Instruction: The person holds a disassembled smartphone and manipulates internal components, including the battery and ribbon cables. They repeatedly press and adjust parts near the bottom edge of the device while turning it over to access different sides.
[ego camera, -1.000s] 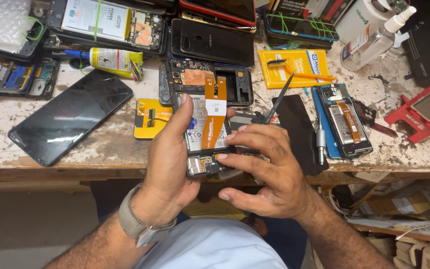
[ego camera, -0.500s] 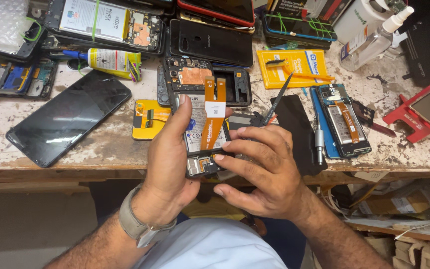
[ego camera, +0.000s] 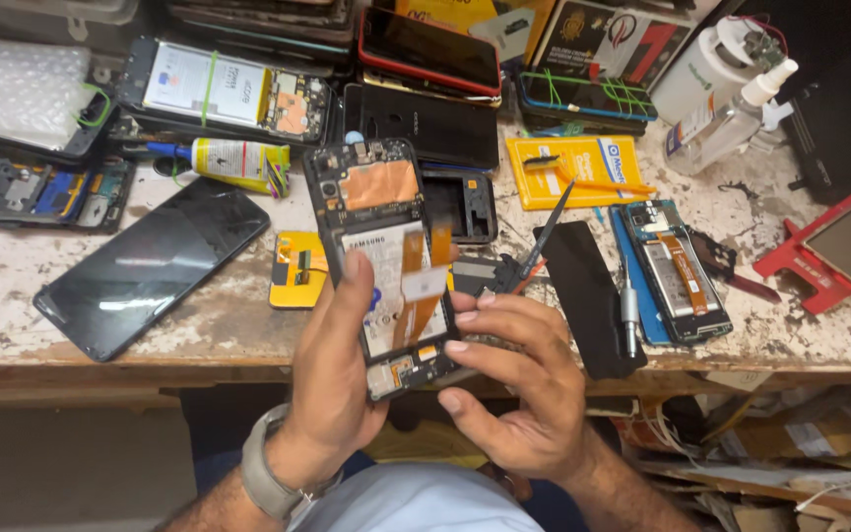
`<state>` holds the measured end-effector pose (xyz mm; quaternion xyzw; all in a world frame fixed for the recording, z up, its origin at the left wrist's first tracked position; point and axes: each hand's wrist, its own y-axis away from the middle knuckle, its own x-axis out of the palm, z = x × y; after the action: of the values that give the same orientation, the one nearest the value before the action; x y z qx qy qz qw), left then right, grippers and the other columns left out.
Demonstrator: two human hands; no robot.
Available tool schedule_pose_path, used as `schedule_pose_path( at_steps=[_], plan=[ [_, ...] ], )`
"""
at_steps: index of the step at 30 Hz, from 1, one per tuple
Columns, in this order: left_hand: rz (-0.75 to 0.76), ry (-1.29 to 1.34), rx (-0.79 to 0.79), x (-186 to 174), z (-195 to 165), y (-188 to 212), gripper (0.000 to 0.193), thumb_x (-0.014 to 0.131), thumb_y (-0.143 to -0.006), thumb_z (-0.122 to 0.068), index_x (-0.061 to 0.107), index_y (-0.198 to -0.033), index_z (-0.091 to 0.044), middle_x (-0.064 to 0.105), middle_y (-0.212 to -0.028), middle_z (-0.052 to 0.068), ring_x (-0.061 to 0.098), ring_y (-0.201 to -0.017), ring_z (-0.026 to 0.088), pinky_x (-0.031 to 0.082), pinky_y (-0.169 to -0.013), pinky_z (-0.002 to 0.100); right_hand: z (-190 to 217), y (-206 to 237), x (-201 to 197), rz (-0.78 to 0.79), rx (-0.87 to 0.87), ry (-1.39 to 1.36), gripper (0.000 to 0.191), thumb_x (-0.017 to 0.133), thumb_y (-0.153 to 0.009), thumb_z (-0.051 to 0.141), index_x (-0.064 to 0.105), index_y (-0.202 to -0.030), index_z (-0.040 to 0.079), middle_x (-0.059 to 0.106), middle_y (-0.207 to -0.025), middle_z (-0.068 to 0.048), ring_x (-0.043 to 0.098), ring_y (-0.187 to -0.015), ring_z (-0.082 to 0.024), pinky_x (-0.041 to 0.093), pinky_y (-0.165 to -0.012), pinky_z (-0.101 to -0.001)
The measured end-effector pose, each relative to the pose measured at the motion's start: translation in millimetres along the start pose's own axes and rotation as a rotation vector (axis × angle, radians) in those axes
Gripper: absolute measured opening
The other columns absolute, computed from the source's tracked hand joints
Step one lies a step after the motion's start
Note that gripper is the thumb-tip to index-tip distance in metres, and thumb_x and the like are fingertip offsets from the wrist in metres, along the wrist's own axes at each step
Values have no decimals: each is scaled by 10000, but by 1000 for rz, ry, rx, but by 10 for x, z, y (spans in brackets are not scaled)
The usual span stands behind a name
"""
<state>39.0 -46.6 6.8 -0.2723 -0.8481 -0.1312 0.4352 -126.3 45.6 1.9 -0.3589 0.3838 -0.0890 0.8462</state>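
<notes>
The opened black plastic phone (ego camera: 383,266) shows matt orange flex ribbon and coppery foil inside; the loose black glass screen panel (ego camera: 155,264) is glossy, catching light; the worn wooden bench (ego camera: 219,320) looks rough, its white paint flaked; the slim silver screwdriver (ego camera: 628,317) is smooth metal; the clear plastic spray bottle (ego camera: 731,118) is shiny; the yellow card packet (ego camera: 573,169) looks glossy.

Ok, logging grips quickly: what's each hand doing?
Left hand: closed, holding the opened phone.
Right hand: fingers curled on the phone's lower edge; tweezers stick out above it.
</notes>
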Motion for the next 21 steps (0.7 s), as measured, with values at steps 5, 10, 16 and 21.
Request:
schedule_pose_path(
  at_steps=[5, 10, 16, 21],
  plan=[
    [55, -62, 117, -55, 95, 50, 557, 461, -1048, -385, 430, -1448, 3, 634, -1330, 222, 691, -1148, 307, 606, -962, 445, 46, 230, 202, -232, 508, -617, 423, 718, -960, 33, 517, -1331, 24, 608, -1306, -154, 603, -1188, -235, 500, -1067, -395],
    [-11, -70, 155, -40, 188, 20, 535, 464, -1073, -290, 433, -1478, 58, 572, -1446, 250, 646, -1244, 321, 586, -990, 446, 88, 270, 289, -154, 867, -1199, 558, 647, -917, -26, 416, -1424, 6, 621, -1223, -180, 643, -1064, -245, 540, -945, -415],
    [-49, -66, 163, -13, 204, -7, 507, 456, -1046, -210, 413, -1489, 34, 545, -1500, 227, 610, -1301, 307, 546, -1066, 432, 107, 222, 411, -138, 905, -1228, 542, 654, -913, -59, 413, -1395, -1, 639, -1180, -165, 662, -1049, -225, 577, -887, -408],
    [-78, -94, 149, -79, 179, 24, 471, 455, -1060, -197, 452, -1467, 41, 587, -1464, 214, 623, -1271, 283, 547, -1033, 431, 80, 260, 453, -166, 918, -1219, 601, 668, -909, -75, 388, -1430, 28, 637, -1156, -178, 667, -1018, -236, 584, -860, -406]
  ],
)
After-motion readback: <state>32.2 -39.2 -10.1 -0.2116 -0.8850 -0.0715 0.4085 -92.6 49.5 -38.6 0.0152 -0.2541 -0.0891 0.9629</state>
